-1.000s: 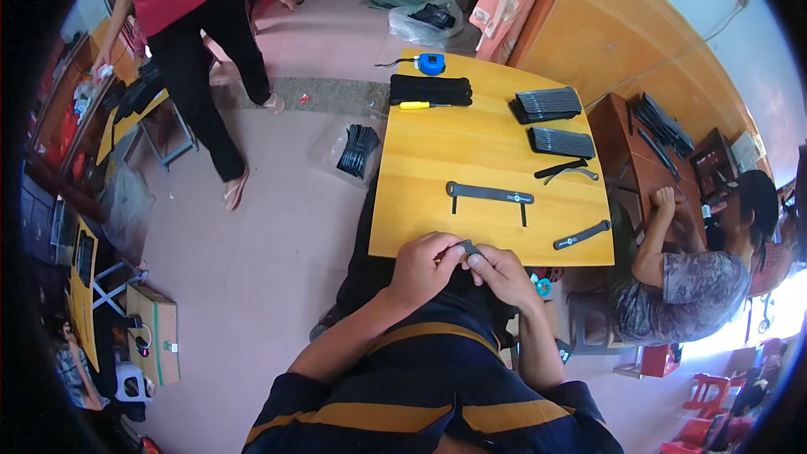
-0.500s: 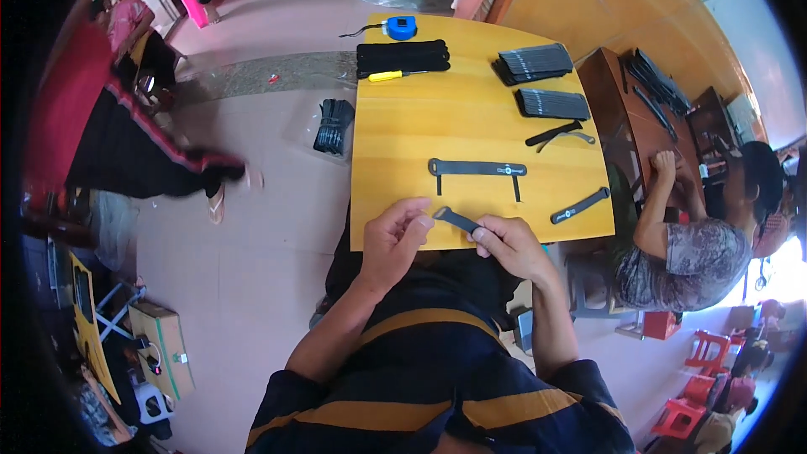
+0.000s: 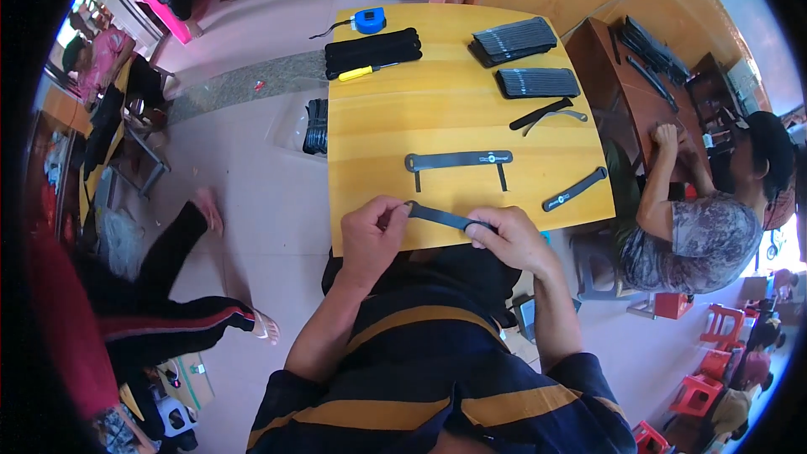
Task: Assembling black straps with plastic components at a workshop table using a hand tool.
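While the left hand (image 3: 372,240) pinches one end of a dark strap (image 3: 441,217) between thumb and fingertips, the right hand (image 3: 508,240) grips it near the other end, thumb pressed against it, so that it spans the gap between them above the near part of the yellow table (image 3: 370,134). Just beyond lies a flat strap (image 3: 458,160); to its right, an oblique strap (image 3: 575,190) rests apart.

The left forearm (image 3: 333,317) and right forearm (image 3: 554,311) rise from below, set wide apart, and slant inward; the left hand (image 3: 370,237) pinches with thumb and index finger, the right hand (image 3: 518,240) presses its thumb against curled fingers (image 3: 492,214), both hands roughly level, a gap between them
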Motion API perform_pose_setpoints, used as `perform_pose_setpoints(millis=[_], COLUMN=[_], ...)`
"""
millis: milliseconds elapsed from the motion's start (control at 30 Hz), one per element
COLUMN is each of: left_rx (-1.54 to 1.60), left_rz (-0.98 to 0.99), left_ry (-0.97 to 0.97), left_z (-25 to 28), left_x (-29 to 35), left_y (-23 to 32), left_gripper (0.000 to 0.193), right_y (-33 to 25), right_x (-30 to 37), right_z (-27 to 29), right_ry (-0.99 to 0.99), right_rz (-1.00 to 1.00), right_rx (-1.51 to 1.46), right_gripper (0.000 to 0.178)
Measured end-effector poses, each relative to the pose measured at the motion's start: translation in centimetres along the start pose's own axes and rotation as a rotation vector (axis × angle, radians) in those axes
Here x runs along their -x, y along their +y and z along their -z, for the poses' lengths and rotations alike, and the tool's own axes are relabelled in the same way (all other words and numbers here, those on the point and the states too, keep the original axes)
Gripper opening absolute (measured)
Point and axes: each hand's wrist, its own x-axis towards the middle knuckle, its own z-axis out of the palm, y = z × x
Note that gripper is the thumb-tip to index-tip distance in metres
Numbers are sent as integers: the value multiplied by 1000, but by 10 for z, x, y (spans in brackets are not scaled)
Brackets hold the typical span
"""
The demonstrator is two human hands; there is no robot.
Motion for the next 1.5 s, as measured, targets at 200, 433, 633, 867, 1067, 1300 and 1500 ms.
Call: perform_pose_setpoints(millis=[200, 433, 633, 867, 1067, 1300, 1500], left_rx=[-61, -44, -144, -255, -248, -264, -265], left_rz=[109, 185, 246, 306, 346, 374, 386], left_ry=[-3, -59, -69, -125, -145, -174, -200], left_z=[4, -8, -20, -21, -24, -23, -21], left_x=[-18, -38, -54, -64, -74, -81, -83], left_y=[-10, -19, -22, -30, -26, -27, -27], left_gripper=[10, 11, 11, 14, 15, 15, 13], right_y=[24, 53, 70, 75, 84, 87, 81], right_x=[3, -14, -34, -53, -59, -60, -57], right_z=[27, 46, 50, 56, 55, 59, 63], right_ry=[96, 278, 316, 347, 360, 363, 329], right_rz=[-94, -156, -156, -228, -240, -252, -228], right_rx=[-83, -269, -408, -423, -418, -472, -645], right_gripper=[16, 17, 16, 13, 12, 11, 9])
